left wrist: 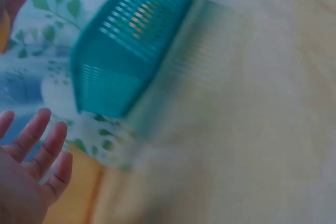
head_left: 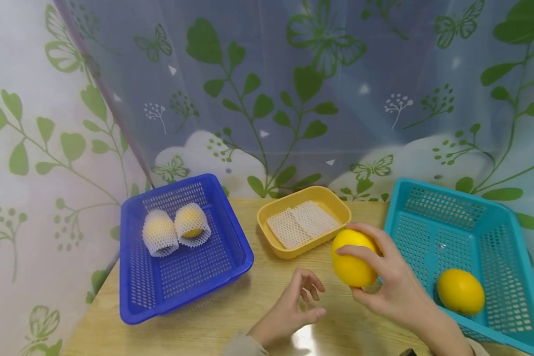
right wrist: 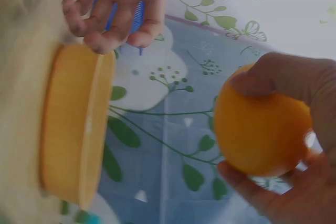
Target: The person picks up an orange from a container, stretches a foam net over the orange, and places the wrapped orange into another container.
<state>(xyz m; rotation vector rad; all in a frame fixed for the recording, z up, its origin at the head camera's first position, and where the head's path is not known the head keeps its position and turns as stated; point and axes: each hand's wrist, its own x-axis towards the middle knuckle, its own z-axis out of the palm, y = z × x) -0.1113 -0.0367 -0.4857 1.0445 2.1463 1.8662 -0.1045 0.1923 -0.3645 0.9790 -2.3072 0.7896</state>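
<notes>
My right hand (head_left: 393, 282) grips an orange (head_left: 354, 258), yellow in the head view, between thumb and fingers. It is held up off the table, just in front of the yellow tray. In the right wrist view the same orange (right wrist: 260, 124) shows round and smooth. Lower and to the left, my left hand (head_left: 291, 306) is raised with its fingers loosely bent and nothing in it; the left wrist view shows its fingers (left wrist: 47, 150) spread. A second orange (head_left: 460, 291) lies in the teal basket (head_left: 431, 247) on the right.
On the left stands a blue basket (head_left: 196, 291) with two fruits in white foam nets (head_left: 160, 232). The small yellow tray (head_left: 273, 244) at the back middle holds flat white foam nets (head_left: 300, 222). Behind the wooden table (head_left: 204, 331) hangs a leaf-patterned curtain (head_left: 258, 128).
</notes>
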